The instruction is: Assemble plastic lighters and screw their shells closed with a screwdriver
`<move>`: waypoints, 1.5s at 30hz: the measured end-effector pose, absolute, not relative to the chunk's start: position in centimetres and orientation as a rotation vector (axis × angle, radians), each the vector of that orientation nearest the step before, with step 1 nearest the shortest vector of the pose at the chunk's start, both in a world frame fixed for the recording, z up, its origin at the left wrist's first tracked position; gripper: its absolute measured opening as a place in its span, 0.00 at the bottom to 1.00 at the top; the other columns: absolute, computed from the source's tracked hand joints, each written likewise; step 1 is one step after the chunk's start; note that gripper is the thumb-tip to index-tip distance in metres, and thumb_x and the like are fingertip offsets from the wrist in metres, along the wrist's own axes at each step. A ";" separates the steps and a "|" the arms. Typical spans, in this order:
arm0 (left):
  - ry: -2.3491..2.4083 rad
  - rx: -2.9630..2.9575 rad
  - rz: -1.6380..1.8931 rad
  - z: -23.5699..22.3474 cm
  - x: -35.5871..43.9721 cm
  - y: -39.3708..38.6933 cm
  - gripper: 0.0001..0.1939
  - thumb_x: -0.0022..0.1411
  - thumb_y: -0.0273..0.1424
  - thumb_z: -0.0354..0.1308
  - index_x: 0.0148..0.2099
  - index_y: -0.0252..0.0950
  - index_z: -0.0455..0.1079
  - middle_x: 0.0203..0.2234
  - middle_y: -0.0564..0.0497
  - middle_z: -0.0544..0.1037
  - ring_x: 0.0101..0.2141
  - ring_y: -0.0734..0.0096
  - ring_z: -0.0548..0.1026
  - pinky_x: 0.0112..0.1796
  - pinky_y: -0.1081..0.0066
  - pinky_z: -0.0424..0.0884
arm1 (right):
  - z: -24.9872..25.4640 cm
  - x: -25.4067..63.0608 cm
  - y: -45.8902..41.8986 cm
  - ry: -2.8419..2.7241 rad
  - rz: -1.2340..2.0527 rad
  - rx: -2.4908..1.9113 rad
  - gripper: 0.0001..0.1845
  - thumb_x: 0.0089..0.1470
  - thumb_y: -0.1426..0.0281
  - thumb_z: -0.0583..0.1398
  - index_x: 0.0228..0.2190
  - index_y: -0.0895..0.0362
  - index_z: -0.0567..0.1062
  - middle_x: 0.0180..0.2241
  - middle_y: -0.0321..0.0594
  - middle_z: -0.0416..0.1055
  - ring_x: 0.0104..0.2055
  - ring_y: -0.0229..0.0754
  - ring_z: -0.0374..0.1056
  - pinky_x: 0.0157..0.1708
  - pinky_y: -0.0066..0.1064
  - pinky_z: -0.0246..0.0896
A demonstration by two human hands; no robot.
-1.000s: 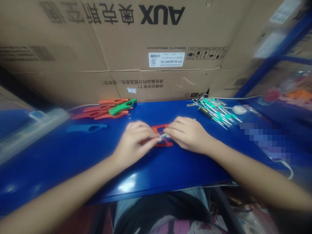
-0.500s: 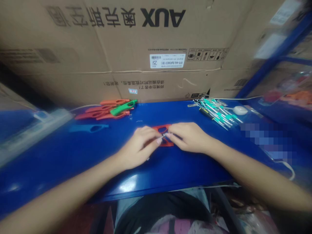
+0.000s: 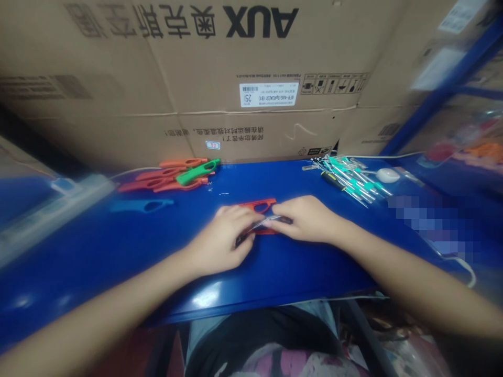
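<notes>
My left hand (image 3: pixel 222 238) and my right hand (image 3: pixel 308 220) meet over the middle of the blue table. Between them runs a slim, silver-and-dark rod-like part (image 3: pixel 259 224); its left end lies in my left fingers and its right end is pinched by my right thumb and fingers. Fingers cover much of it, so its exact kind is unclear. Just beneath and behind it lies an orange plastic handle shell (image 3: pixel 267 202) with an oval hole. Another orange piece (image 3: pixel 270 231) shows under the rod, partly hidden by my hands.
Orange handle shells (image 3: pixel 161 178) with a green one (image 3: pixel 194 174) on top lie at back left, near a blue shell (image 3: pixel 141 206). Metal rods with green parts (image 3: pixel 356 183) are heaped at back right. A cardboard box (image 3: pixel 196 94) stands behind the blue table (image 3: pixel 298 272).
The rod-like part now shows more of its length between my hands, with a dark section visible at each end. My left fingers have shifted along it. The view has tilted slightly.
</notes>
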State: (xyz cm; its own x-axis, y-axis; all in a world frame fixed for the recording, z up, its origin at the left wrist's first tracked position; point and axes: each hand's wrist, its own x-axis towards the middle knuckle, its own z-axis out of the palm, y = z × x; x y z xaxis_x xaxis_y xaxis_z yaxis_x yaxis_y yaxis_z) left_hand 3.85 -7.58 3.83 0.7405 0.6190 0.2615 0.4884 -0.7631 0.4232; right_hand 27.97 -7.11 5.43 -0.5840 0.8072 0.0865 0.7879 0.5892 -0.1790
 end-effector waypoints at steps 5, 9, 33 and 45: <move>0.940 2.651 0.641 3.8 3.2 -6.4 0.15 0.69 0.32 0.56 0.56 0.39 0.71 0.47 0.48 0.79 0.47 0.62 0.75 0.48 0.61 0.66 | 5.7 28.6 -6.7 -2.692 0.271 -1.324 0.25 0.65 0.53 0.53 0.23 0.57 0.68 0.22 0.35 0.69 0.23 0.34 0.57 0.27 0.29 0.40; 0.914 2.657 0.637 4.0 2.7 -5.7 0.12 0.70 0.36 0.57 0.52 0.40 0.75 0.40 0.51 0.81 0.38 0.68 0.77 0.40 0.68 0.68 | 5.9 29.1 -6.4 -2.715 0.333 -1.314 0.26 0.66 0.55 0.52 0.22 0.57 0.67 0.18 0.33 0.63 0.21 0.32 0.53 0.26 0.29 0.40; 0.803 2.641 0.470 3.5 1.7 -4.2 0.11 0.69 0.30 0.58 0.49 0.38 0.79 0.43 0.47 0.80 0.40 0.67 0.79 0.43 0.68 0.74 | 5.6 29.7 -6.0 -2.822 0.605 -1.276 0.17 0.68 0.59 0.48 0.31 0.55 0.65 0.21 0.32 0.62 0.21 0.34 0.52 0.25 0.29 0.41; 0.829 2.685 0.464 3.1 1.5 -4.0 0.11 0.67 0.30 0.61 0.49 0.39 0.80 0.43 0.47 0.83 0.41 0.64 0.81 0.43 0.68 0.76 | 5.4 30.0 -6.0 -2.811 0.592 -1.237 0.08 0.64 0.65 0.54 0.33 0.55 0.67 0.29 0.37 0.70 0.27 0.37 0.59 0.28 0.29 0.45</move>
